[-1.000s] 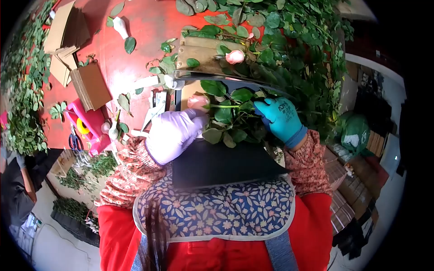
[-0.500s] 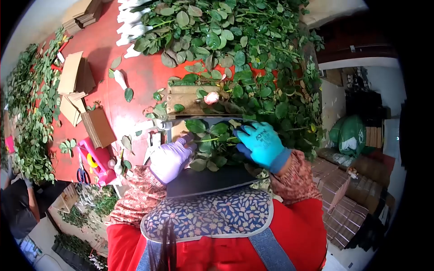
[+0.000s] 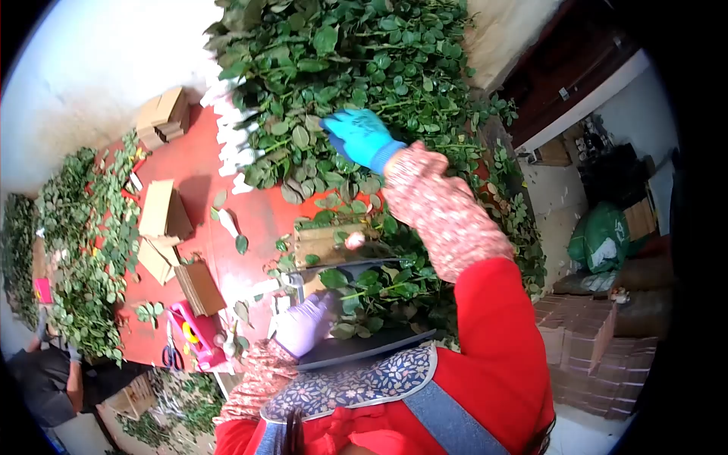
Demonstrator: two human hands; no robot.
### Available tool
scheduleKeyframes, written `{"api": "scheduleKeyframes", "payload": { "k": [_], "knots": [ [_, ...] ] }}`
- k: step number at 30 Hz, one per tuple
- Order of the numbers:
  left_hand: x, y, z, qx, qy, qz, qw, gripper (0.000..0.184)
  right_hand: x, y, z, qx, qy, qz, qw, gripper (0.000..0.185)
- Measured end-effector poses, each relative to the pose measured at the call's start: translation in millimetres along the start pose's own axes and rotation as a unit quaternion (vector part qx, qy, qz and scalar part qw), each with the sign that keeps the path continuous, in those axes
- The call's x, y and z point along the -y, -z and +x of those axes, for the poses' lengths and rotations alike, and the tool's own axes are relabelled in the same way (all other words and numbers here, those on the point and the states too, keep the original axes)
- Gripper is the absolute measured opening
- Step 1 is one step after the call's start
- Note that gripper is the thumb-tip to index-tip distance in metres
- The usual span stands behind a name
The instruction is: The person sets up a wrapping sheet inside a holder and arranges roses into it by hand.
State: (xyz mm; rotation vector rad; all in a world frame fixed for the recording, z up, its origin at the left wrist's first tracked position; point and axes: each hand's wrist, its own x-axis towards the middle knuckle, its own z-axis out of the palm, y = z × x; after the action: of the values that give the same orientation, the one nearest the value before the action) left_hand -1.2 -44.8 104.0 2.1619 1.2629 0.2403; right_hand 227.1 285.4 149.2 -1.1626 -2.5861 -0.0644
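Observation:
My left hand [image 3: 305, 326], in a lilac glove, lies at the flower heads of the rose stems [image 3: 379, 292] on a black sheet [image 3: 368, 349]; its fingers are partly hidden and blurred. My right hand [image 3: 360, 136], in a teal glove, is stretched over the large pile of leafy stems [image 3: 326, 61] at the back; whether its fingertips hold a stem is unclear. A pale pink rose [image 3: 354, 240] rests on the wooden block [image 3: 326, 244] behind the black sheet.
Cardboard stacks [image 3: 199, 288] stand on the red table [image 3: 250, 220] at left. Near its front edge are a pink tape dispenser [image 3: 199, 334] and scissors [image 3: 172, 355]. A person in dark clothes [image 3: 45, 383] is at far left. Wrapped white flower heads [image 3: 235, 140] line the pile.
My right hand has left the stems on the black sheet and reached up to the back pile. My left hand stays by the flower heads. The view has shifted toward the back of the table.

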Motion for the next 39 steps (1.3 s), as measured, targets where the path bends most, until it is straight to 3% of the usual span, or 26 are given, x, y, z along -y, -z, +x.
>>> {"api": "scheduleKeyframes", "payload": {
  "k": [1, 3, 5, 10, 15, 18, 22, 23, 25, 27, 28, 30, 31, 34, 37, 39],
  "knots": [
    [-6, -3, 1, 0.023, 0.023, -0.024, 0.999, 0.062, -4, -16, 11, -0.009, 0.0, -0.04, 0.999, 0.04],
    [-15, 14, 8, 0.016, -0.004, -0.05, 0.999, 0.058, -21, -39, 21, 0.085, -0.087, -0.119, 0.985, 0.057],
    [-13, 12, 6, 0.023, -0.002, -0.034, 0.999, 0.057, -22, -52, 24, 0.183, -0.108, -0.092, 0.973, 0.058],
    [-10, 2, 8, 0.006, 0.01, -0.044, 0.999, 0.057, -20, -55, 16, 0.213, -0.059, -0.137, 0.966, 0.036],
    [-5, 3, 13, -0.021, 0.008, -0.047, 0.999, 0.056, -15, -48, -12, 0.191, -0.031, -0.086, 0.977, 0.036],
    [-5, 2, 14, -0.016, 0.029, -0.077, 0.997, 0.056, -26, -53, -33, 0.084, -0.007, 0.008, 0.996, 0.046],
    [-11, 8, 10, -0.026, 0.018, -0.032, 0.999, 0.055, -28, -14, -23, -0.068, -0.027, -0.008, 0.997, 0.032],
    [-4, 1, 8, -0.032, 0.013, -0.031, 0.999, 0.055, -30, 0, -11, -0.155, -0.008, 0.015, 0.988, 0.031],
    [-13, 4, 9, -0.013, 0.021, 0.009, 1.0, 0.052, -35, 30, 9, -0.205, -0.04, -0.001, 0.978, 0.032],
    [-10, 2, 10, -0.043, 0.02, -0.051, 0.998, 0.049, -58, 52, 45, -0.245, -0.074, -0.082, 0.963, 0.035],
    [-9, 0, 9, -0.037, 0.045, -0.148, 0.987, 0.039, -74, 48, 61, -0.253, -0.095, -0.092, 0.959, 0.028],
    [18, -46, -1, -0.067, 0.178, -0.444, 0.876, 0.03, -103, 48, 92, -0.115, -0.167, -0.177, 0.963, 0.034],
    [16, -42, 0, -0.064, 0.165, -0.405, 0.897, 0.032, -112, 47, 104, -0.03, -0.208, -0.204, 0.956, 0.042],
    [2, -20, 3, -0.047, 0.118, -0.277, 0.952, 0.038, -125, 39, 111, 0.077, -0.219, -0.206, 0.951, 0.044],
    [-34, 34, 11, 0.0, 0.056, -0.128, 0.99, 0.043, -115, 57, 103, 0.144, -0.201, -0.197, 0.949, 0.048],
    [-35, 33, 8, 0.017, 0.036, -0.083, 0.996, 0.045, -123, 47, 91, 0.121, -0.181, -0.185, 0.958, 0.053]
  ]
}}
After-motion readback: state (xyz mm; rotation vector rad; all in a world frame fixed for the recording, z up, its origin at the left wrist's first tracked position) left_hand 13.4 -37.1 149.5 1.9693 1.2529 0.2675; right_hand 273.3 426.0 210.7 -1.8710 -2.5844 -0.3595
